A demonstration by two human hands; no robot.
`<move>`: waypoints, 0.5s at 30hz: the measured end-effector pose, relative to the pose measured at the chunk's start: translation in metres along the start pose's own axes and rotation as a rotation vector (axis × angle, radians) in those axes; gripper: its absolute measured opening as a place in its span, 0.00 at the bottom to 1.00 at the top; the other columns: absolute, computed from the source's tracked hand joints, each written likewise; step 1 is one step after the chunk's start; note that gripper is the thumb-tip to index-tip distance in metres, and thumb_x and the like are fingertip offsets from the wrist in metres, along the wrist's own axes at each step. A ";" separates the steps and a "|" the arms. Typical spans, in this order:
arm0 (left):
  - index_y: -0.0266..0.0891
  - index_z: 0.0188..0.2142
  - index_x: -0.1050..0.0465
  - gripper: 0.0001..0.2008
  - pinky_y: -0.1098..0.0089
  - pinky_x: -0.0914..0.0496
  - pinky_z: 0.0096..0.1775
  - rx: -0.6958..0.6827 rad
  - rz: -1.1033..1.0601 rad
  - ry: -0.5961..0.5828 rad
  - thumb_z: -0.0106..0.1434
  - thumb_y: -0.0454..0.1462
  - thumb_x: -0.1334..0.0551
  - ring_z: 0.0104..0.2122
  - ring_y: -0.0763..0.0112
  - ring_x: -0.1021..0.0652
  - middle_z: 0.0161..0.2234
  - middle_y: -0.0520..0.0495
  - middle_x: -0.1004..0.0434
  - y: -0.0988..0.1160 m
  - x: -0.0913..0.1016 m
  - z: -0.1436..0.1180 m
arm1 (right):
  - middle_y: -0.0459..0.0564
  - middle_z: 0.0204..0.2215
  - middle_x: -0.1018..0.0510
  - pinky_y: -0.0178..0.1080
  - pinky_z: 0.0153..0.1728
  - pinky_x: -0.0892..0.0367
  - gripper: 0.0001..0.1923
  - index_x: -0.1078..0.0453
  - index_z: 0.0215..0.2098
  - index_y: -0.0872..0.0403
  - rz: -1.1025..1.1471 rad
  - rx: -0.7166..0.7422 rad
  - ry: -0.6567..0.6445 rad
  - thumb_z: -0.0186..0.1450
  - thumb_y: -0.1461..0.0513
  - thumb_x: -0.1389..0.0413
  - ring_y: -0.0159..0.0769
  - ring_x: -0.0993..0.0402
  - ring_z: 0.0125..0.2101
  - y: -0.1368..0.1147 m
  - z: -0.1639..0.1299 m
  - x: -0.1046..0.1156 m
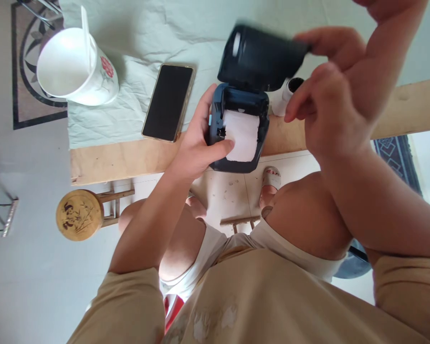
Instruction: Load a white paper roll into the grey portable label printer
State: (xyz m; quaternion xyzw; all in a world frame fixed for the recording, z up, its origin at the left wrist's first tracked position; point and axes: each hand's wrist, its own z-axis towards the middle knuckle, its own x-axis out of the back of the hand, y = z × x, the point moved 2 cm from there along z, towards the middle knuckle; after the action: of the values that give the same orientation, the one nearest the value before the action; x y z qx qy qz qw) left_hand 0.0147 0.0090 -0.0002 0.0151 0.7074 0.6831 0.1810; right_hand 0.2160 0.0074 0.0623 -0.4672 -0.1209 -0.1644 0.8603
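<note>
My left fingers [219, 151] were clamped on a small dark printer [216, 161], the thumb lying along its near left part with its tip on the paper [242, 134] inside, the others wrapped under its left side. The printer was thus directly in my left grip, over the front edge of the desk [129, 162]. Its lid [260, 59] stood open beyond my left thumb, blurred, with its right corner pinched by a fingertip. My right fingers [301, 102] were curled to the right of the printer; hands seemed to overlap there, so I could not tell whether the pinching finger was mine, nor whether my right fingertips were closed on anything. Just left of them stood a white bottle [280, 101] with a dark top, partly hidden.

Just left of my left fingers lay a phone [168, 102], screen dark, on the pale green cloth [136, 62]. Farther left stood a white tub [102, 91] with a red flower, a white handle [85, 36] sticking up from it. Below the desk, left of my left fingers, was a round wooden stool [79, 215].
</note>
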 end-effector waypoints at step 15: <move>0.49 0.58 0.41 0.42 0.63 0.26 0.49 -0.123 0.056 -0.105 0.47 0.53 0.30 0.55 0.55 0.26 0.53 0.46 0.30 -0.015 0.008 0.010 | 0.53 0.52 0.31 0.48 0.48 0.31 0.32 0.45 0.57 0.51 -0.129 -0.131 -0.507 0.60 0.48 0.44 0.40 0.29 0.46 0.017 -0.005 -0.026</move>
State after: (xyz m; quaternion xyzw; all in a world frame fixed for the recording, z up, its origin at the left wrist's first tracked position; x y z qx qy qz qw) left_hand 0.0135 0.0198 -0.0165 0.0594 0.6529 0.7283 0.1995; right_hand 0.1992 0.0158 0.0375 -0.5397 -0.3509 -0.1041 0.7581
